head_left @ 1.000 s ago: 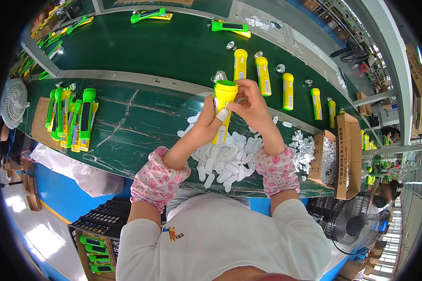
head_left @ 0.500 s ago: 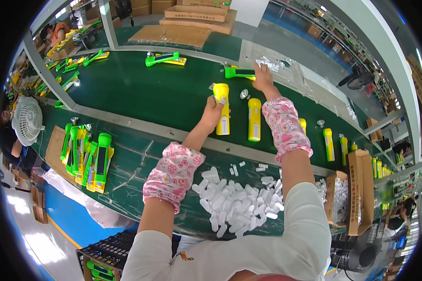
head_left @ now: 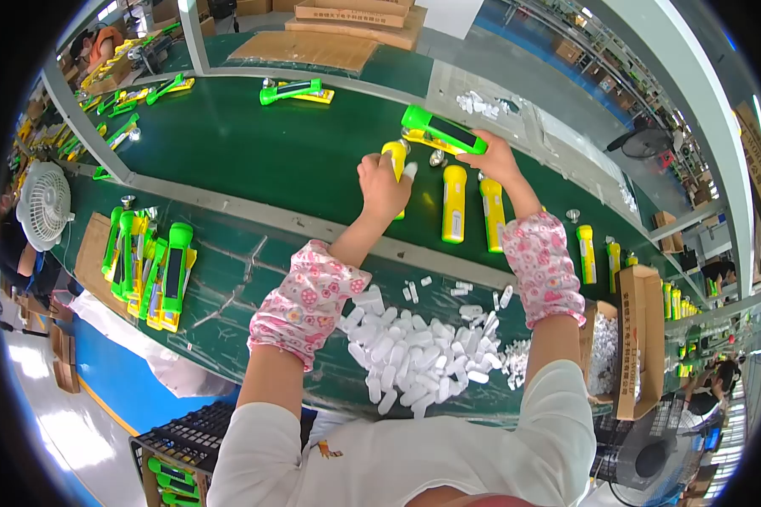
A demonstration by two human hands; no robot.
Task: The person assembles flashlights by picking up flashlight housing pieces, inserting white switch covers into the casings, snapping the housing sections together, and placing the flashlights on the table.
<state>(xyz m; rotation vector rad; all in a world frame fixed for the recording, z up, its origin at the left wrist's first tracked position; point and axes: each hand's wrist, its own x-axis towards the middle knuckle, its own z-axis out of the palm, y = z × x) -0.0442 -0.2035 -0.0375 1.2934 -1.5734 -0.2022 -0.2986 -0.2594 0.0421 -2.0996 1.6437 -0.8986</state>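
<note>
"Green worktop [head_left: 216,253], nearest: findings?"

"White plastic pieces [head_left: 423,353], heaped."

"Grips, farther out?"

"Left hand [head_left: 384,188] wraps a yellow flashlight [head_left: 394,150] over the green belt [head_left: 228,135], fingers curled tight; right hand [head_left: 499,160], just beyond, pinches the end of a green flashlight [head_left: 438,129], thumb and fingers closed."

"Background?"

"Flattened cardboard [head_left: 304,51] past the belt."

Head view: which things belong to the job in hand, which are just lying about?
Likely job:
- yellow torch in left hand
- green torch in right hand
- yellow bodies on the belt
- white plastic pieces

Likely just about:
- white fan
- cardboard sheet
- black crate
</note>
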